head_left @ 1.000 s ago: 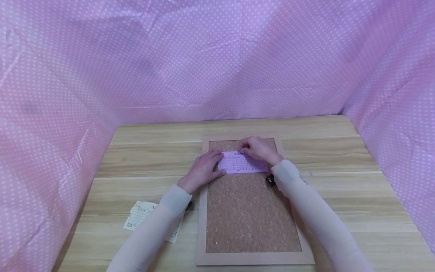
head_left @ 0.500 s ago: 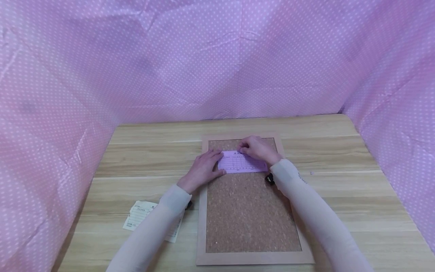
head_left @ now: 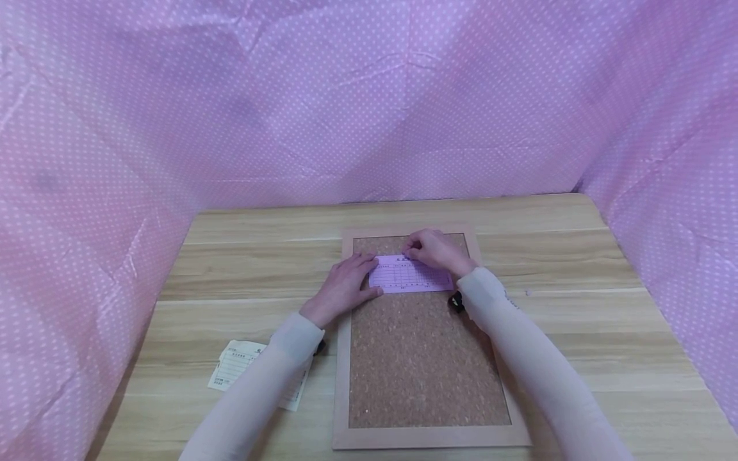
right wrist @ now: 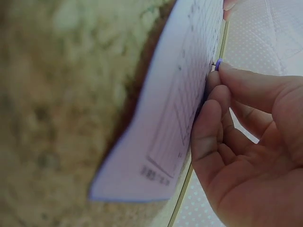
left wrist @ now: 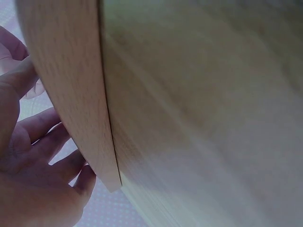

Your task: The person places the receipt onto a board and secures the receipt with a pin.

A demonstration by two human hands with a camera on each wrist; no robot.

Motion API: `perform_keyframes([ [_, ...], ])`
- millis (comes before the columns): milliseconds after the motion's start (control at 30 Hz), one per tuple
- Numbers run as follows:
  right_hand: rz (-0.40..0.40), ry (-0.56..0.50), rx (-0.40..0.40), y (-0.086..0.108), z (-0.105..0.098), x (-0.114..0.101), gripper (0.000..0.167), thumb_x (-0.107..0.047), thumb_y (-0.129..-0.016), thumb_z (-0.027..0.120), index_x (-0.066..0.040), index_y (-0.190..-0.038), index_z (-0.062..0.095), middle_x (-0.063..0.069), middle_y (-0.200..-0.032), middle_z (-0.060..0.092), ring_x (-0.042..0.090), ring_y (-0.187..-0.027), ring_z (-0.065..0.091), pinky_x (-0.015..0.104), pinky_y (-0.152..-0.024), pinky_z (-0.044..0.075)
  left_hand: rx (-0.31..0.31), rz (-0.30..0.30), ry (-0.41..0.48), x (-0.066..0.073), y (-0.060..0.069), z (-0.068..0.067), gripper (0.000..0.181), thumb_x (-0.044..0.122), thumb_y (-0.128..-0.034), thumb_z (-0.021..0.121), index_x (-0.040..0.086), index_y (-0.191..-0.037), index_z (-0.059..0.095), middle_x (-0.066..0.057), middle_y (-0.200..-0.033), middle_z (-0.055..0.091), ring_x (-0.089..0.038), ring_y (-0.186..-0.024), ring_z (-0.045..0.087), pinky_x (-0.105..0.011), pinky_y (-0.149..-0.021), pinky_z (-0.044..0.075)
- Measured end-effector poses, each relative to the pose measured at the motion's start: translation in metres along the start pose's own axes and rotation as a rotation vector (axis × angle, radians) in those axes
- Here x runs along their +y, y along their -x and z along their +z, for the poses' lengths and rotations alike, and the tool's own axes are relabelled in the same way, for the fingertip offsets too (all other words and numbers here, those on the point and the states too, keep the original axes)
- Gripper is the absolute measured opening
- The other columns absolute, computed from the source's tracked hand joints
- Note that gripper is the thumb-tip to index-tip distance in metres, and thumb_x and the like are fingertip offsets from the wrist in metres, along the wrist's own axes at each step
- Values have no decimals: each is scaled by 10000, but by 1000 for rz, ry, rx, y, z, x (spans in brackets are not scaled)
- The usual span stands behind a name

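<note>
A purple printed slip (head_left: 403, 276) lies crosswise near the top of a wood-framed cork board (head_left: 425, 358). At the slip's left end rests my left hand (head_left: 341, 287), fingers extended and thumb spread over its edge. In the left wrist view that hand's fingers (left wrist: 52, 137) show beyond the frame's edge. My right hand (head_left: 439, 252) is at the slip's top edge. The right wrist view shows its thumb and forefinger pinching a purple thumbtack (right wrist: 218, 65), its thin pin pointing at the paper. Whether the pin has gone into the cork, I cannot tell.
Pale yellow printed slips (head_left: 239, 363) lie on the wooden table (head_left: 599, 346) left of the board, partly under the left forearm. A tiny pale object (head_left: 528, 292) lies right of the board. Pink dotted cloth (head_left: 369, 109) hangs behind and along both sides.
Both hands keep nearly the same places on the purple slip. The whole view shifts very slightly; nothing is let go or picked up.
</note>
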State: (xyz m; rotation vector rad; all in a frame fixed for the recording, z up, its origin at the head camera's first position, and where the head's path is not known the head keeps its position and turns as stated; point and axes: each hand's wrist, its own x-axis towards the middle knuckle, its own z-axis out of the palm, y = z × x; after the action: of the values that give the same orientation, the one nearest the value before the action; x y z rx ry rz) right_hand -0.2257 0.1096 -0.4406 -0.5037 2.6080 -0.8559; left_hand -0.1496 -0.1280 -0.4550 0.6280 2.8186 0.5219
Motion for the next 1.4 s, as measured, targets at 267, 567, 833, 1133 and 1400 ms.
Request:
perform_keyframes([
  [267,-24,6,27,-2,2,1,121,-119,-978,674,-92,-1024,783,30,-972,737,200,-882,628,380,-832,501,18,7,12,1,1,-2,680,373,-971,734,17,-1504,509,-138,-1626,398,-383,-1513,311,-592,-1205,274],
  [567,-7,10,25,-3,5,-3,118,-121,-996,660,-82,-1016,769,54,-998,742,217,-916,637,403,-880,516,24,11,-6,0,2,-2,684,382,-968,736,20,-1503,510,-137,-1620,407,-386,-1506,324,-591,-1199,289],
  [833,6,29,20,-2,4,-7,131,-136,-1013,648,-74,-1034,761,71,-1038,738,224,-932,631,423,-899,518,27,9,-2,0,1,-1,680,378,-968,735,16,-1500,514,-140,-1615,415,-385,-1507,323,-588,-1203,282],
  [1133,-19,-97,-2,0,0,3,124,-80,-984,658,-32,-1045,755,77,-974,729,199,-871,635,342,-812,521,14,4,9,1,0,0,685,388,-970,732,29,-1509,508,-132,-1626,398,-380,-1516,306,-588,-1204,281],
  [1400,-65,-92,-12,-1,-4,5,113,-36,-961,676,-46,-1036,759,73,-973,732,204,-881,640,340,-812,519,19,5,16,1,0,2,689,391,-970,733,35,-1514,504,-121,-1633,390,-366,-1525,293,-589,-1205,277],
])
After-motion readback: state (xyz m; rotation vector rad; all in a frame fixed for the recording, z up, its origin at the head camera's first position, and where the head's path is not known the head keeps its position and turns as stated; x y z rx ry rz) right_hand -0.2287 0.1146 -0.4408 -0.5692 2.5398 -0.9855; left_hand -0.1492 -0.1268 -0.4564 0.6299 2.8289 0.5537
